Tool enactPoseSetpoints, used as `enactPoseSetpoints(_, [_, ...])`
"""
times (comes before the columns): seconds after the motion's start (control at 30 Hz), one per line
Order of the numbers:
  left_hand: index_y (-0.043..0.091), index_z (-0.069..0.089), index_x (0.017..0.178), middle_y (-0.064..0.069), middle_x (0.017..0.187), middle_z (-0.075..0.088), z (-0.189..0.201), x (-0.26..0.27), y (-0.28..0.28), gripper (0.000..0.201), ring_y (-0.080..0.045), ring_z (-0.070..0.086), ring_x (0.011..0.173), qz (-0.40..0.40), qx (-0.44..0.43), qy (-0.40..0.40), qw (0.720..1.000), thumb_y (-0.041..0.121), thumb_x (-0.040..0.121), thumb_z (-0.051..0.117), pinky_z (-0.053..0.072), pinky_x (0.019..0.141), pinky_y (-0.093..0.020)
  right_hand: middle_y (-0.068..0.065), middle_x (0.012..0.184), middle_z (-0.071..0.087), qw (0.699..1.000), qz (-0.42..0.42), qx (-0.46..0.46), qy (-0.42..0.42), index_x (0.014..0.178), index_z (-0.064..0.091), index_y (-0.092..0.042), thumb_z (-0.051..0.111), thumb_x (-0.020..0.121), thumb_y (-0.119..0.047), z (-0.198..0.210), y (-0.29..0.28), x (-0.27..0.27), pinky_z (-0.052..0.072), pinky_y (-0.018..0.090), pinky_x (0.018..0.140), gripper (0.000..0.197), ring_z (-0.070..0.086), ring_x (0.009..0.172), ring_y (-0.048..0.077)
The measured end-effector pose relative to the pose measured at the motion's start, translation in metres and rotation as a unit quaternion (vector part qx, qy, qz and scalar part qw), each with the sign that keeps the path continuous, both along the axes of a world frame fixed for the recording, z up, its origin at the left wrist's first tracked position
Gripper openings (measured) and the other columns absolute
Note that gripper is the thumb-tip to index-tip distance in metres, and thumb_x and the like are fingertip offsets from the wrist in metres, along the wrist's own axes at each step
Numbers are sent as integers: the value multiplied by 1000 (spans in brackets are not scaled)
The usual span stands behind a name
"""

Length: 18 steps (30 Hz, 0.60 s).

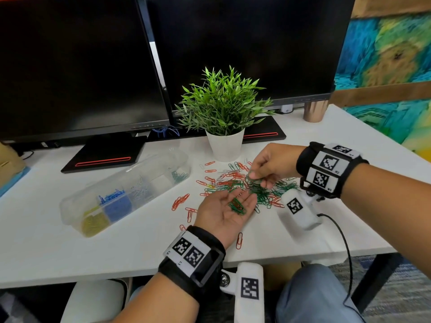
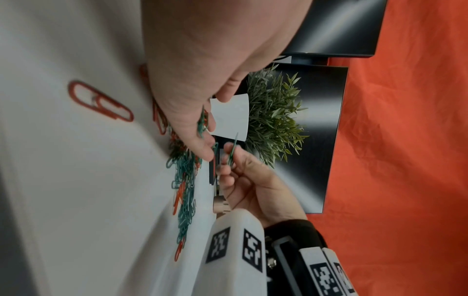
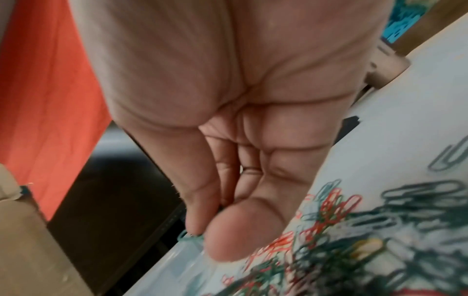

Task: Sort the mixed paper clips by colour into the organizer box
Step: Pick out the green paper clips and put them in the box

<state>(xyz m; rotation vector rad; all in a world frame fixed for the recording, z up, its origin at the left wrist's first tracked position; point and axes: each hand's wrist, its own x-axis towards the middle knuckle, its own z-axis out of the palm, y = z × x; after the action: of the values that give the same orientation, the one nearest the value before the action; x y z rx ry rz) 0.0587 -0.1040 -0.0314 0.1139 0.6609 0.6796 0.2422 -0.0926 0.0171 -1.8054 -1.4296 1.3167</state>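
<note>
— So how far along am I?

— Your organizer box already holds yellow, blue, white and a few green clips; red, green and white ones lie mixed in the pile beside it.

— And my hands?

— Your left hand lies palm up, cradling green paper clips. Your right hand pinches another green one between thumb and fingertips above the pile.

A white worktop carries two dark monitors side by side on black stands with red stripes, a green plant in a white pot before them, and a copper cup at the far right. Behind it at the right hangs a blue, green and yellow painting in wood framing. Grey carpet shows below the worktop's edge, and the light is bright and even.
</note>
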Motion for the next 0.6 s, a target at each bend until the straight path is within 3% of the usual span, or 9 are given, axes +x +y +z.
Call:
enactPoseSetpoints(0.1, [-9,55,107,-30,109,61,1,3,1,26,-41,58,104,-6,-3,-13,1000,10,97,41,45,99,-48,8,58,62,999,48,-11,-1,89,65,8,63,88,1,2,-2,-17,53,20,49,8,59,50,14])
enactPoseSetpoints(0.2, [-6,55,105,-28,105,60,1,3,2,22,-40,59,102,6,-4,-41,999,8,96,41,46,99,-49,9,60,65,996,79,-2,-49,81,68,1,67,87,-3,2,-4,-30,53,19,50,7,60,49,13])
enactPoseSetpoints(0.3, [-5,55,107,-28,119,59,-1,1,3,22,-41,59,111,16,-3,-45,999,9,97,41,48,95,-51,17,75,69,995,74,26,-60,91,72,5,69,86,-8,4,-4,-34,57,21,56,14,63,57,18])
enactPoseSetpoints(0.37, [-5,55,106,-29,117,60,-1,1,3,23,-40,60,109,11,3,-35,999,11,98,41,50,91,-48,15,74,70,995,54,47,-71,94,71,7,67,88,-8,8,-4,-28,57,22,55,16,64,55,17])
enactPoseSetpoints(0.47, [-6,56,103,-28,105,61,0,0,3,25,-39,59,108,10,10,-14,1000,13,99,41,51,88,-46,14,71,69,983,16,69,-169,95,71,3,61,89,1,14,-4,-7,57,23,53,11,64,51,15])
enactPoseSetpoints(0.53, [-5,57,105,-28,107,61,0,-2,3,25,-39,59,110,10,18,-12,1000,13,99,41,51,89,-46,11,67,70,966,-8,49,-254,93,72,2,56,88,7,14,-6,12,54,21,50,18,60,43,10])
enactPoseSetpoints(0.6, [-6,57,109,-29,112,61,-2,-4,3,26,-40,59,110,11,25,-16,999,13,98,42,50,93,-46,0,53,66,943,-10,5,-333,93,74,-4,60,85,3,10,-11,29,52,19,51,17,58,40,7])
